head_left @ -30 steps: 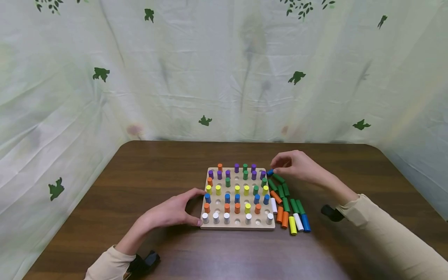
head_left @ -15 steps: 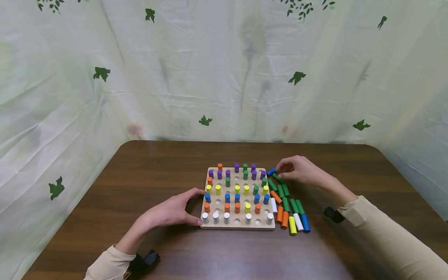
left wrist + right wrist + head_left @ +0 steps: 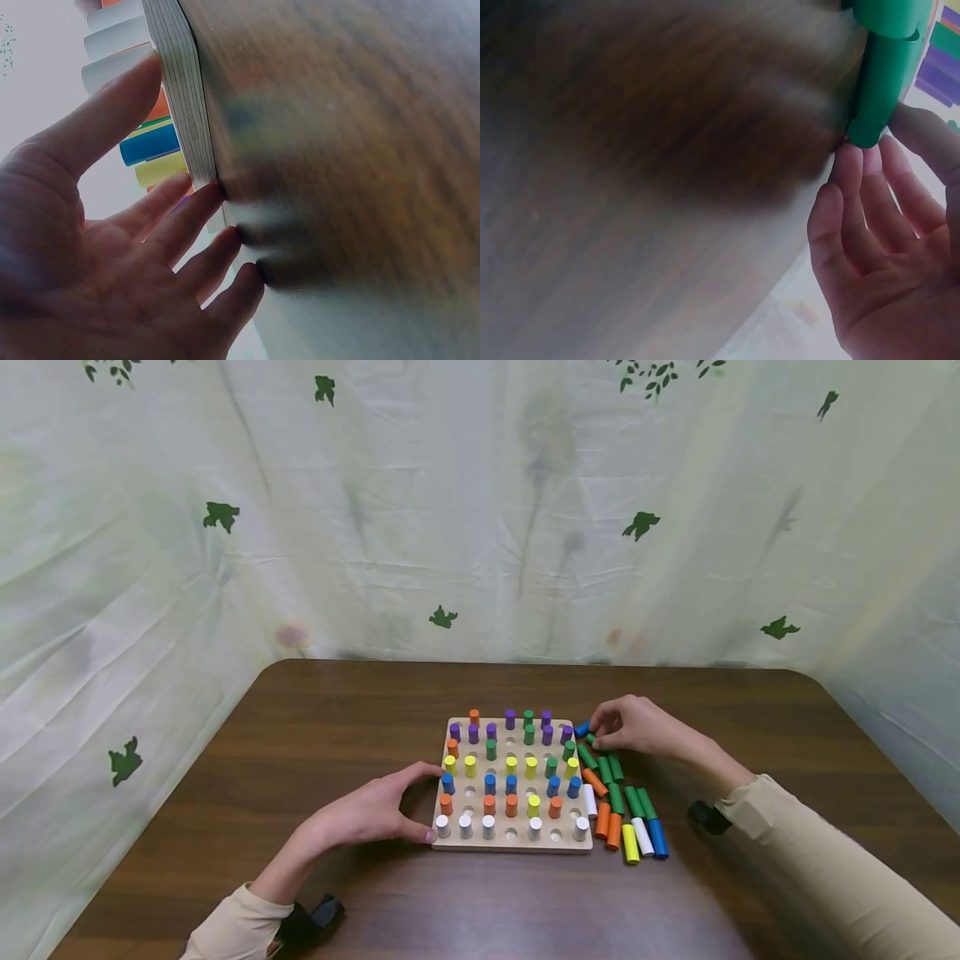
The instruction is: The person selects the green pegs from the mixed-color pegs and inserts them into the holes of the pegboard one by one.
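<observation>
In the head view a light wooden pegboard (image 3: 495, 843) lies on the table, with upright coloured pegs in many of its holes. My left hand (image 3: 375, 806) rests at the board's left side, thumb at the near corner and fingers spread along the edge. In the left wrist view the thumb tip touches the board's layered side (image 3: 184, 82). Right of the board's far corner, my right hand (image 3: 637, 724) pinches the end of a green peg (image 3: 881, 82) between thumb and fingers. A blue peg (image 3: 582, 728) lies right beside those fingertips.
Loose pegs lie along the board's right side: several green, a few orange, a yellow peg (image 3: 631, 844), white ones and a blue peg (image 3: 657, 838). The brown table (image 3: 337, 702) ends at a pale curtain (image 3: 480, 527) with leaf shapes.
My right hand has moved off the blue peg, slightly right and nearer, onto the green peg beside it. My left hand has stayed at the board's edge.
</observation>
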`<action>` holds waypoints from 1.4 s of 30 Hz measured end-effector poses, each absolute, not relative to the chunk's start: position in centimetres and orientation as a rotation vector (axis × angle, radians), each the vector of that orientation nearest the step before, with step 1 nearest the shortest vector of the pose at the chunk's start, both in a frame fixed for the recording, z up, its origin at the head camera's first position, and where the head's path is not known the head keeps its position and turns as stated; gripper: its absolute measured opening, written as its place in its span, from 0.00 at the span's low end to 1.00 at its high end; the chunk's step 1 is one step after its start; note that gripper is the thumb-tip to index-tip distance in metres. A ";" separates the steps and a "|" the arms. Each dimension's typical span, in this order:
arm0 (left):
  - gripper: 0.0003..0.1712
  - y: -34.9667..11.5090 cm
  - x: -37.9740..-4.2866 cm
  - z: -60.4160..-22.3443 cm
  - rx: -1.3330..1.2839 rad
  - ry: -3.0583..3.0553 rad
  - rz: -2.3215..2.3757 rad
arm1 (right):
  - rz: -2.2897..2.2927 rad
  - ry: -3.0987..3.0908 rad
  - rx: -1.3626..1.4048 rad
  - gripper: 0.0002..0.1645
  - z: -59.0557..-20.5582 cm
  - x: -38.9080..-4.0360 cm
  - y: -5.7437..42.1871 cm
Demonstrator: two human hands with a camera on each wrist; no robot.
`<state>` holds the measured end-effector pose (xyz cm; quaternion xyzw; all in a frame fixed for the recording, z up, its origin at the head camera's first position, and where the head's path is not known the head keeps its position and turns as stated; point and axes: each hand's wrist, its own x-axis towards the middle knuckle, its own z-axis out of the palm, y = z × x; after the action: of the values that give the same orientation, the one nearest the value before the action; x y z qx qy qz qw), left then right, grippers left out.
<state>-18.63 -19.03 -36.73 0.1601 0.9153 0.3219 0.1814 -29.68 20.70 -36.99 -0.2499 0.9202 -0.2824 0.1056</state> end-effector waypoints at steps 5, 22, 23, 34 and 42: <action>0.44 -19.0 -18.7 -36.8 0.457 2.584 0.911 | -0.847 2.698 -0.729 0.10 -37.0 -29.4 20.8; 0.44 -19.0 -18.5 -36.6 0.449 2.574 0.911 | -0.778 2.677 -0.867 0.15 -34.8 -27.6 21.1; 0.44 -19.0 -18.5 -36.6 0.448 2.574 0.910 | -0.783 2.682 -0.877 0.15 -34.6 -27.5 21.1; 0.44 -19.0 -18.5 -36.7 0.444 2.560 0.931 | -0.915 2.701 -0.871 0.13 -33.5 -26.8 21.0; 0.44 -19.0 -18.6 -36.7 0.446 2.559 0.934 | -1.073 2.668 -0.911 0.13 -32.8 -26.4 19.7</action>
<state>-18.57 -18.97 -36.70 0.1585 0.9102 0.3324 0.1894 -26.37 19.72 -32.77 -0.3015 0.8828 -0.3549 0.0623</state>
